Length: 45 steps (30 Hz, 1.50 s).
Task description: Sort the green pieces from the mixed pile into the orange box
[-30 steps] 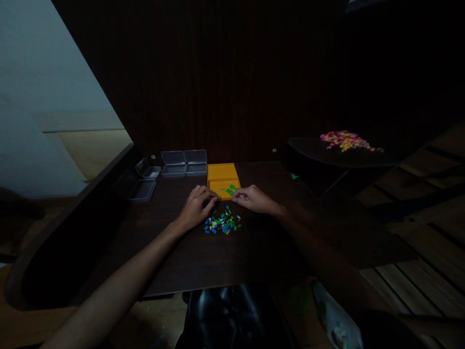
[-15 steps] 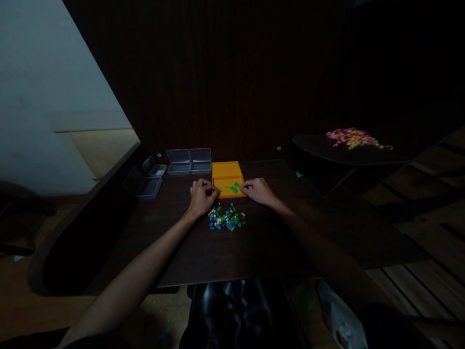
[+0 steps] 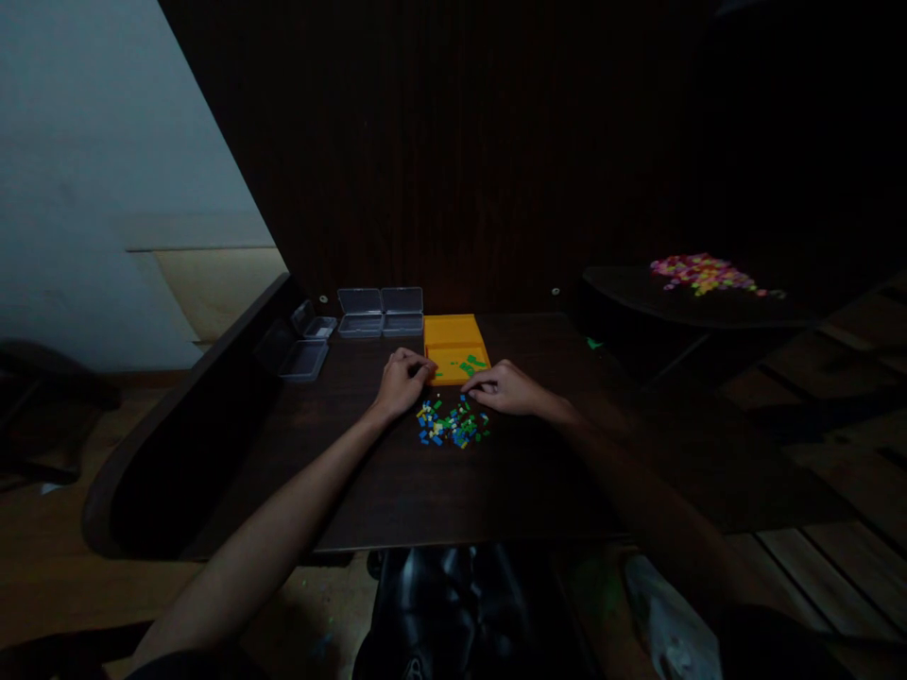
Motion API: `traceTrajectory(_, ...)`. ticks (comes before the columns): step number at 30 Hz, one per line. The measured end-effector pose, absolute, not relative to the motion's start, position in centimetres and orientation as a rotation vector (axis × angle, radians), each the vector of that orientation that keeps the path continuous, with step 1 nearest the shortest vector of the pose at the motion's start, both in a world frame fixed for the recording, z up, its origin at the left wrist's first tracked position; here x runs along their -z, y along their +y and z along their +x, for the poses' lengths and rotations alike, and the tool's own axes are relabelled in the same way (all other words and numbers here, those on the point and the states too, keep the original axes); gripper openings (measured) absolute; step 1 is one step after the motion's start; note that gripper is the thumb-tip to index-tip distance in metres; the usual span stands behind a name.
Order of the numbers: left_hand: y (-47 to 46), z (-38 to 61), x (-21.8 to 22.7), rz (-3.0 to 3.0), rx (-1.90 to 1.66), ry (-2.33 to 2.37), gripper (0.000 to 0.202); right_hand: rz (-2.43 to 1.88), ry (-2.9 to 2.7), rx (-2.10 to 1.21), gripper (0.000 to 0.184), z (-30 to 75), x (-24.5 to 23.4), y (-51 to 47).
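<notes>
A small heap of tiny blue, green, yellow and white pieces [image 3: 452, 425] lies on a dark wooden table [image 3: 439, 491]. Just behind it sits an open orange box [image 3: 453, 340] with a few green pieces inside. My left hand [image 3: 402, 380] rests at the box's front left corner, fingers curled together. My right hand [image 3: 504, 389] sits at the heap's far right edge, fingertips pinched low by the pieces. Whether either hand holds a piece is too dim to see.
Two clear plastic boxes [image 3: 381, 312] stand open behind the orange box, and two more [image 3: 306, 348] lie at the table's left edge. A second dark table on the right carries a pile of pink and yellow pieces [image 3: 698, 274]. A dark panel rises behind.
My right hand has drawn back from the orange box's edge down to the heap. My left hand has stayed at the box's corner. The camera has swung slightly left.
</notes>
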<state>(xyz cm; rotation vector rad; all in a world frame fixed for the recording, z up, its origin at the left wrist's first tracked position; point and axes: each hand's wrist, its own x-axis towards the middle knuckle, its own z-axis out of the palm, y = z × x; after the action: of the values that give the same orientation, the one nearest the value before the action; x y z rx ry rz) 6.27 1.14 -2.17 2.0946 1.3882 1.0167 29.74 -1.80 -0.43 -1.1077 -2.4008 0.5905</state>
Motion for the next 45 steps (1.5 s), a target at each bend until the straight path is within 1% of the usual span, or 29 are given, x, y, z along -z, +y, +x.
traceTrajectory(4,0.7,5.1,0.9,2.125,-1.077,1.224,0.02,-1.075,-2.443,-0.655,0.024,30.0,0.1,-2.1)
traceTrajectory(11,-0.7,4.3,-0.2,2.163,-0.722,0.966,0.016,-1.023,-2.525,-0.739,0.022,30.3,-0.3,-2.5)
traceTrajectory(17,-1.3,4.9,-0.1,2.35,-0.663,0.946,0.018,-1.117,-2.589,-0.659,0.021,30.1,-0.6,-2.7)
traceTrajectory(20,-1.2,4.9,0.0,2.385,-0.627,0.942,0.016,-1.14,-2.619,-0.61,0.02,29.9,-1.0,-3.0)
traceTrajectory(25,-1.0,5.0,0.2,2.393,-0.607,0.941,0.011,-1.136,-2.627,-0.626,0.021,29.6,-1.3,-3.2)
traceTrajectory(32,-1.3,5.2,0.1,2.351,-0.663,0.94,0.014,-1.152,-2.63,-0.563,0.016,29.1,-0.7,-3.1)
traceTrajectory(40,0.1,5.7,0.3,2.104,-1.085,1.247,0.027,-1.203,-2.64,-0.438,0.017,28.2,-0.6,-3.4)
traceTrajectory(45,1.4,6.1,0.8,2.136,-1.121,1.391,0.022,-1.391,-2.371,-0.284,0.024,28.7,-0.9,-2.8)
